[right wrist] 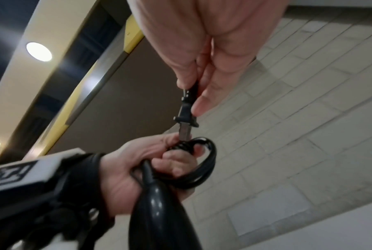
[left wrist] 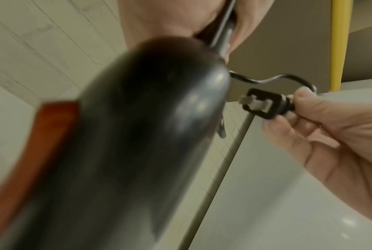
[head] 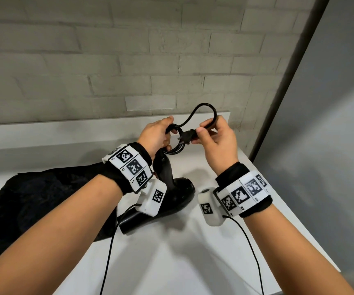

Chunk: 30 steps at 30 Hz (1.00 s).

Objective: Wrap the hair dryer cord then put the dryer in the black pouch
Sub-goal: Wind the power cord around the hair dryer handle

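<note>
The black hair dryer hangs nozzle-down over the white table, its handle top under my left hand. That hand grips the coiled black cord at the handle's end; the same coil shows in the right wrist view. My right hand pinches the plug just behind its prongs, which point at the coil. The plug and its prongs are plain in the left wrist view. A free loop of cord arches between both hands. The black pouch lies crumpled on the table at left.
The white table has a raised back ledge against a grey brick wall. Its right edge runs beside a dark post. Thin sensor cables hang from both wrist units.
</note>
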Tool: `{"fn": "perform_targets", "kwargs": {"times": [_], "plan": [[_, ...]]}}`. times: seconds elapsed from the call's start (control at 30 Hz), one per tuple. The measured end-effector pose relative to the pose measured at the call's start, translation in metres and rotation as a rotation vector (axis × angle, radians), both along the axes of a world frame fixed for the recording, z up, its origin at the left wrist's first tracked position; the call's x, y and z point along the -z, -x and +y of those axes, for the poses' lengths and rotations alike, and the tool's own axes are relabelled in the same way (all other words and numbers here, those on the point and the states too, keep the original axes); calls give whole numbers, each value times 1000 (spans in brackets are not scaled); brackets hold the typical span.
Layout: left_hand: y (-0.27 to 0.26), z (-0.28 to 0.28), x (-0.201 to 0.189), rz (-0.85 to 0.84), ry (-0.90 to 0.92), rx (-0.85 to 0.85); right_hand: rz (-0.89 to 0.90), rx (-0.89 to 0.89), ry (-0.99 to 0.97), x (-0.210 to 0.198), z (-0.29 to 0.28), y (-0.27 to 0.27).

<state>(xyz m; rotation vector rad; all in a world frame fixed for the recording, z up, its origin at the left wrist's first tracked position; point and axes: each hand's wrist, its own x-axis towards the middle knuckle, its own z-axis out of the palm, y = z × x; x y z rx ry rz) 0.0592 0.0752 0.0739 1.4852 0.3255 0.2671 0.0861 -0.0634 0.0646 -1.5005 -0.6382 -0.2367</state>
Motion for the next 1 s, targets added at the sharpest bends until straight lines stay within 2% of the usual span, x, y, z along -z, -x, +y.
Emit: {"fn": "perform_targets", "kwargs": {"times": [0.27, 0.53, 0.77, 0.87, 1.0], "plan": [[7, -4, -2, -13, 2, -35, -149, 156, 179, 19, 21, 4], [4, -1, 1, -23, -101, -42, -262, 142, 382, 28, 28, 14], [4, -1, 4, -31, -61, 38, -252, 172, 555, 21, 34, 10], [4, -1, 3, -35, -47, 35, -304, 211, 558, 24, 34, 8], [6, -3, 1, -37, -32, 13, -275, 252, 619, 23, 31, 5]]}}
